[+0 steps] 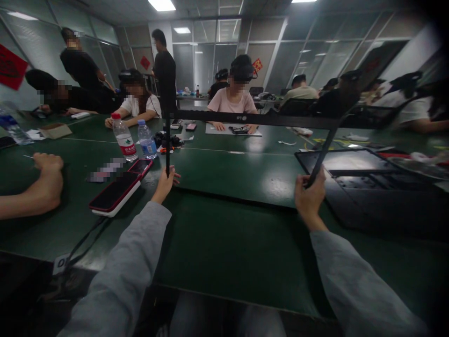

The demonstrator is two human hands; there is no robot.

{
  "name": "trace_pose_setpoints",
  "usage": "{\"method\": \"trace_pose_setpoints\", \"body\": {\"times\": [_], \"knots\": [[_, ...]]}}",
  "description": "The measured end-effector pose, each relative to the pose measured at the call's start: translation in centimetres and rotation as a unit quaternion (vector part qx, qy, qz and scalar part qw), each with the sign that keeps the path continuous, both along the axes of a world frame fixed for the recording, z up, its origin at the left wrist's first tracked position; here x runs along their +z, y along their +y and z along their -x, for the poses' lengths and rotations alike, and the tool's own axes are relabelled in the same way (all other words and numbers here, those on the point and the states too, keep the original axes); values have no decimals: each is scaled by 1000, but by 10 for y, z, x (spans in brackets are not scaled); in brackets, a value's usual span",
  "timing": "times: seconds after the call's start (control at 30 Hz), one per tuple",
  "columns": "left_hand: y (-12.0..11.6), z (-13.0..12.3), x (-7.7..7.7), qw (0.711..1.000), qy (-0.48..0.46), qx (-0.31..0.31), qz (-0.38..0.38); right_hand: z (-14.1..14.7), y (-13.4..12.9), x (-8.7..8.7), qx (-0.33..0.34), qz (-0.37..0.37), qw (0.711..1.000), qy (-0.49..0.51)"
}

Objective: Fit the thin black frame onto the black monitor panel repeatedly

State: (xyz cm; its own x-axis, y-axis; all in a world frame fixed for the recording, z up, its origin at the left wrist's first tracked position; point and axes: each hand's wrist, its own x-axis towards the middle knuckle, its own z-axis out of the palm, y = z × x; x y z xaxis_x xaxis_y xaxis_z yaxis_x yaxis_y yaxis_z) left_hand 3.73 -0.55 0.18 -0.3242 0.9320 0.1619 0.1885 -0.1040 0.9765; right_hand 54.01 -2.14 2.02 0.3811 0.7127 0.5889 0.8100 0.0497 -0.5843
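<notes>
A thin black rectangular monitor bezel [210, 116] is raised above the green table, its long logo-bearing bar on the far side. The logo appears upside down. My left hand [165, 182] is closed around the bezel's left bar. On the opposite side, my right hand [311, 194] grips the right bar, which slants up and away. A dark strip runs low between my hands; I cannot tell whether it is the bezel's near bar or a shadow. Right of my right hand, a black panel [368, 180] with a large glossy area lies on the table.
Left of my left hand are a red-edged phone [115, 192] on a white block, a red-capped bottle [123, 138] and a blue-capped bottle [146, 140]. Another person's forearm [38, 187] rests at the left. Across the green table [231, 252] sit several people; two stand behind.
</notes>
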Motion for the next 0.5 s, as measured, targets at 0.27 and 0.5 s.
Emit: {"method": "trace_pose_setpoints", "body": {"times": [0.27,0.5], "knots": [[-8,10,-1,991,102,82,19,-20,31,-43,85,85,990,70],[-17,14,-4,921,361,139,50,-29,40,-57,151,95,982,67]]}}
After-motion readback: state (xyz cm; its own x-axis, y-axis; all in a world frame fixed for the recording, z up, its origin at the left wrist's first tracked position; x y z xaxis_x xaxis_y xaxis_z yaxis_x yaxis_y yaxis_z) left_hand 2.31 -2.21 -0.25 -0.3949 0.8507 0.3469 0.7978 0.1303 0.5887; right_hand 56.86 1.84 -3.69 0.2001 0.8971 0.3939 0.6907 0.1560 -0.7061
